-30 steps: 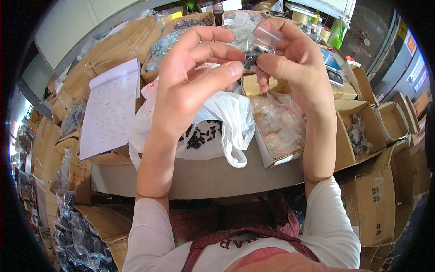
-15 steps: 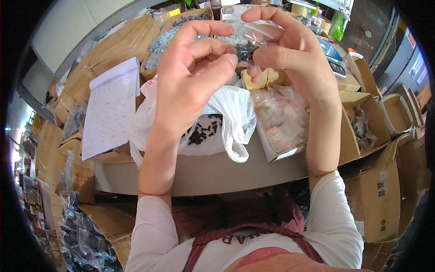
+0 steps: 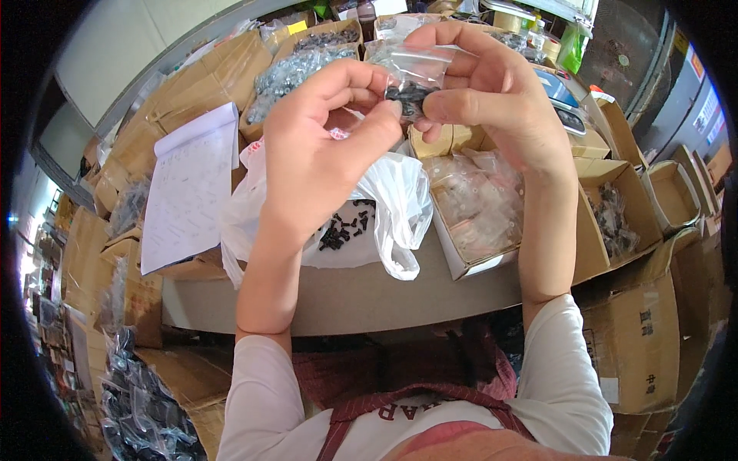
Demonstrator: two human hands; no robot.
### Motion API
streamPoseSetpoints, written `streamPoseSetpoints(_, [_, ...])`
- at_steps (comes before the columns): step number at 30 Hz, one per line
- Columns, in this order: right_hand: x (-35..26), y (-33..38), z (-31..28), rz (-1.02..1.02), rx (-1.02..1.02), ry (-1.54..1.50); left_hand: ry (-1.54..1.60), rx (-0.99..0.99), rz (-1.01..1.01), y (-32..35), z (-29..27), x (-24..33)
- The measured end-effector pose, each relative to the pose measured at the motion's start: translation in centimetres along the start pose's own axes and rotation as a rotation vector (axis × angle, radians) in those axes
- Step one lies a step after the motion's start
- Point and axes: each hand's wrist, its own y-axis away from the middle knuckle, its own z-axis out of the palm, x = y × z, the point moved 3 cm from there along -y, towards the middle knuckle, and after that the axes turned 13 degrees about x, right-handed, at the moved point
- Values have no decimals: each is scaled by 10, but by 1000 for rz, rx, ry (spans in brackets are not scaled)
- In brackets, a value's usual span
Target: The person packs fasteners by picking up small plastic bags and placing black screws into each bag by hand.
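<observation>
Between my two hands, raised over the table, is a small clear zip bag (image 3: 419, 71) with black screws gathered at its bottom. My left hand (image 3: 330, 127) pinches the bag's left side between thumb and fingers. On its right side my right hand (image 3: 492, 96) grips it, thumb in front and fingers behind. Below them a white plastic bag (image 3: 403, 192) lies open on the table, partly covered by my left forearm. Loose black screws (image 3: 342, 230) are scattered in its mouth.
Right of the white bag stands a carton (image 3: 477, 207) of clear bags, and beyond my right forearm another box (image 3: 615, 223) of bagged parts. A paper pad (image 3: 188, 184) lies at left. Boxes of small parts (image 3: 292, 77) fill the back; the table edge (image 3: 384, 315) is nearest me.
My left fingers have closed on the zip bag's left side; they were apart from it before. The bag now hangs flatter and more upright between both hands.
</observation>
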Motion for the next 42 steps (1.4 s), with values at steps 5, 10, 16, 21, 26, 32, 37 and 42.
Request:
streamPoseSetpoints(5, [0,-2,-3,22,-79,-83,109,-119,-109,-4,-6,-2])
streamPoseSetpoints(10, [3,-3,-7,44,-50,-184,251,-128,-177,-7,-4,-4])
streamPoseSetpoints(16, [-2,-6,-8,8,-44,-58,58,-81,-128,-6,-4,3])
streamPoseSetpoints(21, [1,-5,-9,-70,-39,-29,99,-71,-126,-5,-5,-3])
streamPoseSetpoints(26, [-3,-1,-5,-47,-74,-90,237,-9,-129,-3,-5,-4])
streamPoseSetpoints(32, [-1,0,2,-39,-93,-72,307,-10,-121,-4,-2,-7])
streamPoseSetpoints(37, [0,0,12,-79,-61,-103,324,-38,-109,-5,0,-7])
streamPoseSetpoints(42, [1,3,16,-87,-27,-96,320,-59,-129,-3,1,-6])
